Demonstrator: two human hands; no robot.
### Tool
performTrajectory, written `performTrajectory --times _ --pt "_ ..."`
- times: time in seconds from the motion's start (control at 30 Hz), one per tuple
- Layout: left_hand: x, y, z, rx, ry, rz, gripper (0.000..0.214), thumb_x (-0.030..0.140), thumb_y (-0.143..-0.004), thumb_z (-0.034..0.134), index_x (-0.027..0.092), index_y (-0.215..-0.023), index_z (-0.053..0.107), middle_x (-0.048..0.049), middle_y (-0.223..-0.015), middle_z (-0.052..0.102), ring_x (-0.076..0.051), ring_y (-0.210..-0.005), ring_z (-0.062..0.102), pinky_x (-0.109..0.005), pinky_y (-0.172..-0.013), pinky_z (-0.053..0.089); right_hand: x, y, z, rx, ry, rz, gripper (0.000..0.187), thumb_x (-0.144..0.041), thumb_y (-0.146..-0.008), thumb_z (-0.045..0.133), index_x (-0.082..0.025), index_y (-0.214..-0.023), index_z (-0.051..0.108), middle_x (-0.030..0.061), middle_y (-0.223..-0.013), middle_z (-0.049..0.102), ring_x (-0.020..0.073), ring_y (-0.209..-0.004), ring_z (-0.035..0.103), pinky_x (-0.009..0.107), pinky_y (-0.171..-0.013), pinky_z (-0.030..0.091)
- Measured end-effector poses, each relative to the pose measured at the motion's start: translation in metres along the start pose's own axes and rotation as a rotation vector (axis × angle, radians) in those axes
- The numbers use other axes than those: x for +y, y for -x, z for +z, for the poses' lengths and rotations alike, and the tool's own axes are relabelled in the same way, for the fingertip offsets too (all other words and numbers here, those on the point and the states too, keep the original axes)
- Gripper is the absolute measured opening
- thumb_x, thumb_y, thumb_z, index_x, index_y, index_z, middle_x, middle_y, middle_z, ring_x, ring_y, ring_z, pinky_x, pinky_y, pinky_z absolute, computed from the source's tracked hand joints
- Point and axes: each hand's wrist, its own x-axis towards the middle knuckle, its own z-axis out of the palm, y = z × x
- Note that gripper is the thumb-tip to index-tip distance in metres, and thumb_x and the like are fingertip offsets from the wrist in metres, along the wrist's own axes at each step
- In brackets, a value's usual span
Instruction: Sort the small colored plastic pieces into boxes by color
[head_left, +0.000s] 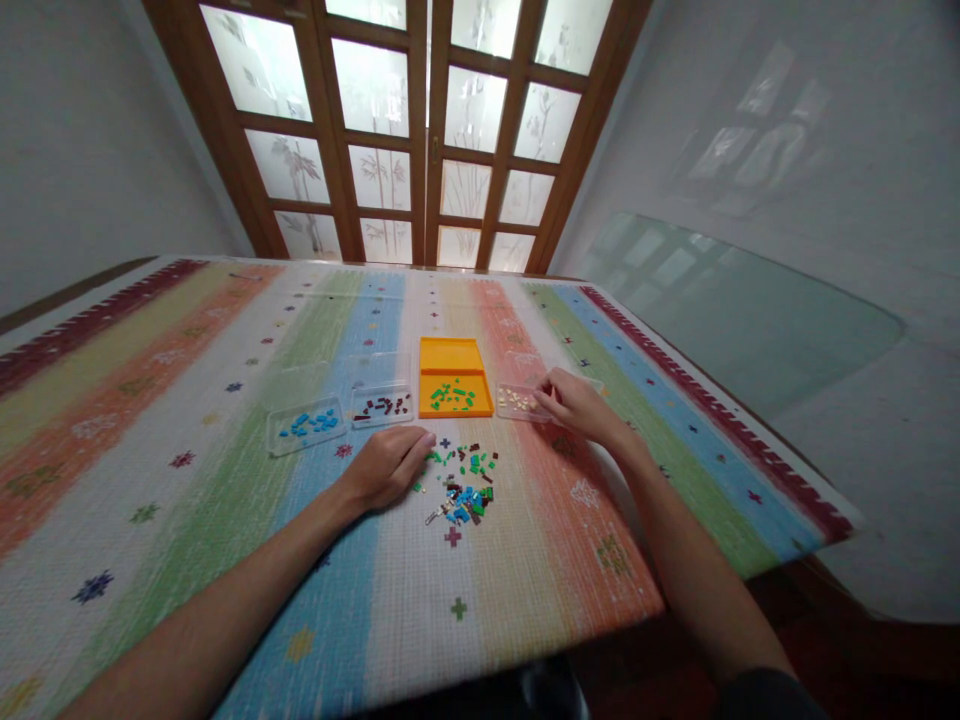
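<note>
A loose pile of small coloured bricks [463, 484], green, blue and dark red, lies on the striped tablecloth [225, 420]. My left hand [388, 466] rests on the cloth just left of the pile, fingers curled, fingertips touching the green pieces. My right hand [574, 402] reaches over the clear box of pale bricks [516, 401], fingers pinched at its right edge; what they hold is too small to see. An orange box [452, 377] with green bricks stands between the two hands, farther back.
A clear box of dark red bricks [382, 405] and a clear box of blue bricks [305, 425] stand left of the orange one. A wooden door with frosted panes [427, 130] is behind the table. The table's right edge [750, 440] runs near my right arm.
</note>
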Motion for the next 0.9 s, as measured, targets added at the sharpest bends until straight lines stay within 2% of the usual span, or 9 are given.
performTrajectory --times 0.2,0.3,0.43,0.6,0.73,0.83,0.9 --pt "-0.001 0.000 0.000 0.002 0.008 0.003 0.044 0.035 -0.106 0.031 0.019 -0.080 0.062 -0.0049 -0.075 0.068 -0.017 -0.069 0.062 -0.030 -0.069 0.051 0.002 0.000 0.005 -0.030 0.020 -0.038 0.021 -0.025 -0.093 0.046 -0.017 -0.101 0.064 0.0094 -0.090 0.064 0.0218 -0.078 0.058 0.033 -0.075 0.043" --pt "-0.002 0.001 0.000 0.011 0.004 -0.008 0.044 0.036 -0.106 0.030 0.019 -0.082 0.063 -0.0056 -0.080 0.070 -0.018 -0.074 0.065 -0.031 -0.073 0.052 -0.003 0.001 0.006 -0.003 0.021 -0.055 0.021 -0.022 -0.093 0.046 -0.018 -0.102 0.065 0.0098 -0.094 0.064 0.0215 -0.080 0.059 0.034 -0.077 0.043" --pt "-0.003 0.001 0.000 0.063 0.014 -0.050 0.037 0.033 -0.106 0.032 0.019 -0.096 0.064 -0.0054 -0.082 0.071 -0.019 -0.076 0.068 -0.030 -0.076 0.053 -0.025 0.002 0.011 -0.013 -0.050 -0.122 0.019 -0.020 -0.094 0.048 -0.019 -0.101 0.066 0.0093 -0.098 0.065 0.0204 -0.082 0.059 0.032 -0.076 0.044" --pt "-0.003 0.002 0.002 0.102 0.024 -0.089 0.031 0.030 -0.105 0.034 0.017 -0.110 0.063 -0.0054 -0.088 0.072 -0.019 -0.077 0.068 -0.032 -0.080 0.054 -0.063 0.006 0.028 -0.146 -0.114 -0.270 0.019 -0.024 -0.099 0.051 -0.019 -0.102 0.068 0.0089 -0.099 0.064 0.0196 -0.086 0.059 0.032 -0.077 0.046" --pt "-0.004 0.001 0.003 0.073 0.024 -0.016 0.023 0.026 -0.102 0.043 0.017 -0.104 0.063 -0.0077 -0.097 0.070 -0.021 -0.088 0.066 -0.035 -0.085 0.053 -0.085 0.012 0.041 -0.235 -0.144 -0.300 0.019 -0.024 -0.100 0.052 -0.021 -0.107 0.070 0.0084 -0.104 0.064 0.0187 -0.087 0.059 0.032 -0.077 0.047" --pt "-0.005 0.001 0.002 0.040 0.033 0.043 0.022 0.022 -0.100 0.043 0.018 -0.099 0.064 -0.0077 -0.096 0.067 -0.022 -0.094 0.063 -0.037 -0.088 0.052 -0.097 0.014 0.047 -0.212 -0.174 -0.299 0.020 -0.027 -0.101 0.053 -0.020 -0.109 0.071 0.0081 -0.106 0.063 0.0180 -0.089 0.058 0.032 -0.081 0.048" --pt "-0.006 0.002 0.000 0.083 0.045 0.031 0.021 0.019 -0.099 0.043 0.018 -0.102 0.064 -0.0071 -0.095 0.066 -0.022 -0.093 0.062 -0.038 -0.087 0.052 -0.105 0.013 0.050 -0.196 -0.166 -0.307 0.021 -0.030 -0.101 0.055 -0.020 -0.111 0.071 0.0081 -0.107 0.063 0.0181 -0.090 0.058 0.032 -0.083 0.047"
